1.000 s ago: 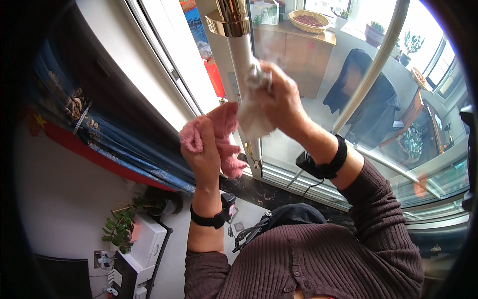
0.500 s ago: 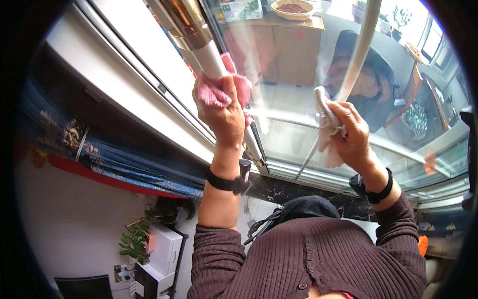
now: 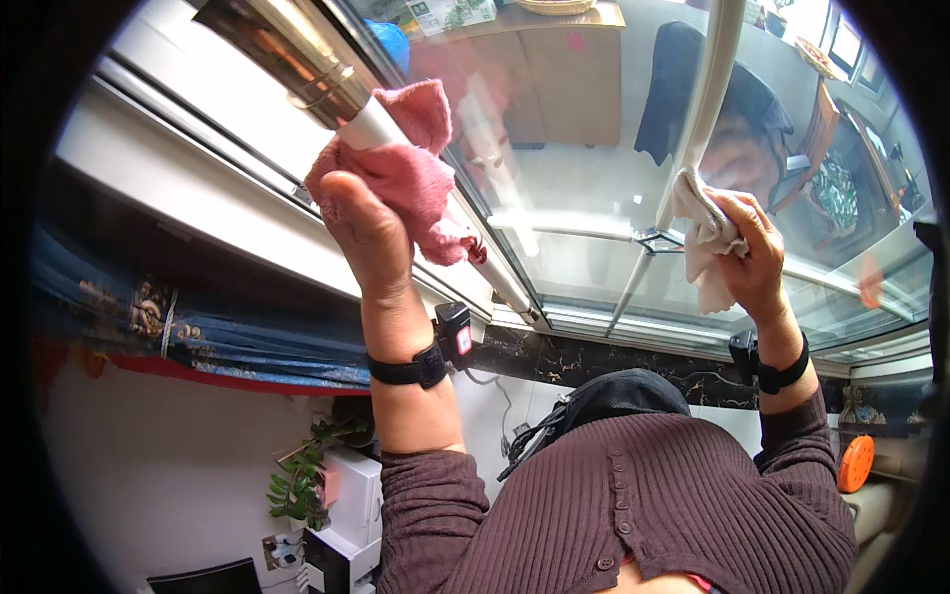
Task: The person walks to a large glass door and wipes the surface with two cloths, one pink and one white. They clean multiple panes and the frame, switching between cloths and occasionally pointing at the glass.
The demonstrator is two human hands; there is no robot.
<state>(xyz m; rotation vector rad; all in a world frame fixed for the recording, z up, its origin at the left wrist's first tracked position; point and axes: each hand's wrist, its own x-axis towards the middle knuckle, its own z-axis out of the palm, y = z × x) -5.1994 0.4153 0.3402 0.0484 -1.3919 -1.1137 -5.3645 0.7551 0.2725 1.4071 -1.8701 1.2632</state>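
A pink cloth (image 3: 421,188) is wrapped around the white part of a long door handle (image 3: 376,127), just below its gold-coloured section. My left hand (image 3: 368,230) closes on that cloth from the near side, thumb up; most of its fingers are hidden behind the fabric. On the right, my right hand (image 3: 757,247) grips a crumpled off-white cloth (image 3: 705,233). This cloth hangs down beside the white bar (image 3: 708,89) of the glass door (image 3: 569,183); I cannot tell whether it touches the glass.
Dark blue patterned curtains (image 3: 237,332) hang at the left. Behind the glass are a cabinet (image 3: 569,84) and a wooden chair (image 3: 816,139). A potted plant (image 3: 297,490) and a white box-shaped unit (image 3: 351,495) stand at lower left. An orange round object (image 3: 856,463) is at right.
My left hand has shifted left, and the pink cloth now spreads wider around the handle. My right hand has moved right with the off-white cloth. The whole view has tilted somewhat.
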